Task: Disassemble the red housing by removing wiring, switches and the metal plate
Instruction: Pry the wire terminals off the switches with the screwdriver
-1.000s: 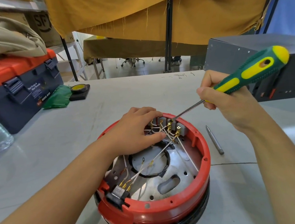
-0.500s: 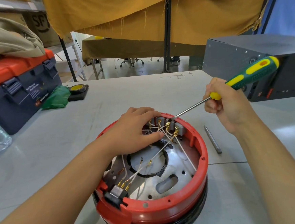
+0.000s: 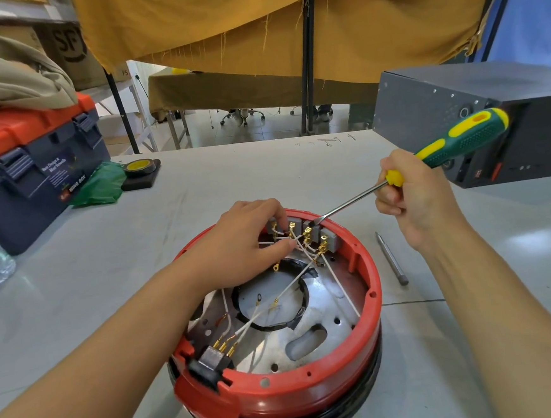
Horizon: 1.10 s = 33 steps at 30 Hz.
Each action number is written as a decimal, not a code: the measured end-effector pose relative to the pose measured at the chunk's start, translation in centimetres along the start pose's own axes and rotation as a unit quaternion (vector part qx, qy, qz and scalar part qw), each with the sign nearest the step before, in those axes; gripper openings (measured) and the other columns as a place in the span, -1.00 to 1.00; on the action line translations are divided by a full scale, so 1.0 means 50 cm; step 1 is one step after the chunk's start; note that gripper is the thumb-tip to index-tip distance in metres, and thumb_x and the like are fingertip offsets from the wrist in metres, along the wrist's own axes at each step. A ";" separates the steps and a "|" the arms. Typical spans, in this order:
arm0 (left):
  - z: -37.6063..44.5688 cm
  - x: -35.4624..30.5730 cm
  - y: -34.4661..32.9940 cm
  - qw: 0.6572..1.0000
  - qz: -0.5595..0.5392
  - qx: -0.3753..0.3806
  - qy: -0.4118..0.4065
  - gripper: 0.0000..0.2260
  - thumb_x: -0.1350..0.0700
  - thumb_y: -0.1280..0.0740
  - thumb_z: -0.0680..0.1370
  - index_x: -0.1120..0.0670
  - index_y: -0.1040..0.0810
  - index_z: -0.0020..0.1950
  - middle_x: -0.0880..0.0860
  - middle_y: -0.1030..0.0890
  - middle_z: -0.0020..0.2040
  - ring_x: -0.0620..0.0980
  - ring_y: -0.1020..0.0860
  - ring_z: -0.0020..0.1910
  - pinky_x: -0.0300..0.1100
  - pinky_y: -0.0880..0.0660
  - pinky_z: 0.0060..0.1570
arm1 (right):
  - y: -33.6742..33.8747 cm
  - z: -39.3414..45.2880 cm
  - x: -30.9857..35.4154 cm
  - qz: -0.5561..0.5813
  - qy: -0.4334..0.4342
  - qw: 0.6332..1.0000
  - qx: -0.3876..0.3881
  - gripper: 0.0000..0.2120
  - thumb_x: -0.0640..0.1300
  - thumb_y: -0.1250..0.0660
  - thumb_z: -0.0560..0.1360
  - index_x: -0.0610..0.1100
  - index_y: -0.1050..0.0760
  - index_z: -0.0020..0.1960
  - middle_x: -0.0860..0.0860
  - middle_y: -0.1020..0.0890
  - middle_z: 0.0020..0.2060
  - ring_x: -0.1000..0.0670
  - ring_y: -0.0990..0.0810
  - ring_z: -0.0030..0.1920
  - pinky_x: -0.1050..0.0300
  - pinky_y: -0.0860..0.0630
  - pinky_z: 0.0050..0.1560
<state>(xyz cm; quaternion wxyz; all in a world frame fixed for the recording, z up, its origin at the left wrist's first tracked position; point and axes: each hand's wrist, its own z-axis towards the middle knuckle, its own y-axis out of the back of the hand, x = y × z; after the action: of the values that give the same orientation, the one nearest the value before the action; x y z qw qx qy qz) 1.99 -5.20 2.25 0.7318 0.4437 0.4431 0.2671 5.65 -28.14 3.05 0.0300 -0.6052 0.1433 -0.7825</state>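
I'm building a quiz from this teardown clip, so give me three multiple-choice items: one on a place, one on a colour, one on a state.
1. Where does the loose metal bit lie?
A. inside the housing
B. on the table right of the housing
C. on the toolbox

2. What colours is the screwdriver handle?
A. green and yellow
B. red and black
C. blue

3. What is the right hand doing?
A. resting flat
B. gripping the screwdriver
C. pulling a wire

Answers:
B, the metal bit lies beside the red housing.
A, the screwdriver shows it.
B, the right hand wraps its handle.
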 end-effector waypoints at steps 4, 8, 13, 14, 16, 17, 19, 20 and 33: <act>0.000 -0.002 0.000 0.999 -0.006 -0.016 -0.028 -0.88 -0.06 -0.30 0.52 -0.04 -0.45 -0.08 -0.13 -0.49 -0.13 -0.15 -0.41 -0.07 -0.18 -0.30 -0.11 | -0.001 -0.005 0.004 -0.002 0.014 1.000 -0.002 -0.72 -0.16 -0.22 0.27 0.00 -0.23 -0.56 0.07 -0.23 -0.61 0.08 -0.14 -0.60 0.33 -0.10 -0.54; 0.001 -0.002 0.001 0.999 -0.022 -0.024 -0.029 -0.90 -0.02 -0.33 0.51 -0.01 -0.50 -0.11 -0.06 -0.53 0.02 -0.12 -0.46 0.05 -0.18 -0.35 -0.02 | 0.000 -0.014 0.014 -0.030 0.065 0.997 0.035 -0.70 -0.16 -0.24 0.32 0.00 -0.25 -0.54 0.07 -0.27 -0.58 0.09 -0.22 -0.58 0.36 -0.19 -0.54; -0.002 -0.003 0.002 1.000 -0.014 0.004 0.000 -0.88 -0.06 -0.34 0.49 -0.06 -0.53 -0.20 -0.07 -0.39 0.35 -0.14 -0.34 0.31 -0.22 -0.28 0.21 | 0.002 -0.020 0.020 -0.061 0.088 0.992 0.066 -0.69 -0.14 -0.24 0.37 0.00 -0.28 -0.51 0.08 -0.29 -0.57 0.09 -0.26 -0.56 0.35 -0.24 -0.53; -0.002 -0.003 0.002 1.000 -0.011 0.004 0.001 -0.88 -0.06 -0.34 0.49 -0.06 -0.53 -0.20 -0.07 -0.38 0.36 -0.14 -0.34 0.30 -0.22 -0.27 0.21 | 0.002 -0.021 0.021 -0.063 0.089 0.992 0.070 -0.70 -0.15 -0.24 0.37 0.00 -0.28 -0.51 0.09 -0.29 -0.57 0.09 -0.26 -0.56 0.35 -0.24 -0.52; -0.002 -0.005 0.003 1.000 -0.011 0.003 0.003 -0.86 -0.06 -0.34 0.50 -0.06 -0.52 -0.23 -0.07 -0.38 0.37 -0.13 -0.34 0.31 -0.21 -0.27 0.23 | 0.002 -0.023 0.022 -0.067 0.091 0.991 0.078 -0.71 -0.17 -0.23 0.37 -0.01 -0.28 -0.49 0.09 -0.30 -0.57 0.10 -0.26 -0.55 0.36 -0.24 -0.51; -0.002 -0.006 0.004 1.000 -0.011 0.003 0.003 -0.86 -0.05 -0.35 0.50 -0.07 -0.52 -0.24 -0.07 -0.37 0.38 -0.13 -0.33 0.32 -0.21 -0.27 0.24 | 0.002 -0.023 0.022 -0.069 0.092 0.990 0.081 -0.72 -0.17 -0.23 0.37 -0.02 -0.27 -0.48 0.09 -0.30 -0.56 0.10 -0.26 -0.55 0.36 -0.24 -0.50; -0.003 -0.008 0.004 1.000 -0.010 0.004 0.005 -0.85 -0.05 -0.35 0.50 -0.06 -0.52 -0.25 -0.07 -0.37 0.38 -0.13 -0.33 0.33 -0.21 -0.26 0.24 | 0.003 -0.024 0.024 -0.074 0.094 0.989 0.086 -0.75 -0.17 -0.23 0.37 -0.04 -0.28 -0.46 0.08 -0.30 -0.56 0.09 -0.26 -0.55 0.36 -0.25 -0.50; -0.003 -0.008 0.004 1.000 -0.010 0.004 0.005 -0.85 -0.05 -0.35 0.50 -0.05 -0.53 -0.25 -0.06 -0.37 0.38 -0.13 -0.33 0.33 -0.21 -0.26 0.25 | 0.003 -0.024 0.024 -0.077 0.095 0.989 0.088 -0.75 -0.17 -0.23 0.37 -0.04 -0.28 -0.46 0.08 -0.30 -0.56 0.09 -0.26 -0.55 0.36 -0.25 -0.50; -0.002 -0.006 0.004 1.000 -0.006 0.009 0.014 -0.80 -0.05 -0.36 0.50 0.04 -0.60 -0.23 -0.08 -0.36 0.38 -0.13 -0.32 0.33 -0.20 -0.26 0.26 | 0.001 -0.028 0.026 -0.092 0.118 0.985 0.088 -0.70 -0.17 -0.23 0.38 0.00 -0.32 -0.50 0.11 -0.31 -0.57 0.09 -0.26 -0.54 0.34 -0.26 -0.51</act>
<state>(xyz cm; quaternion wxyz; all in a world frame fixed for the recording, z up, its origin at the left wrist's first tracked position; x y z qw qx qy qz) 1.78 -5.29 2.52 0.7233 0.4436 0.4581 0.2649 3.96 -28.24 3.95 -0.0064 -0.5138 0.0201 -0.8576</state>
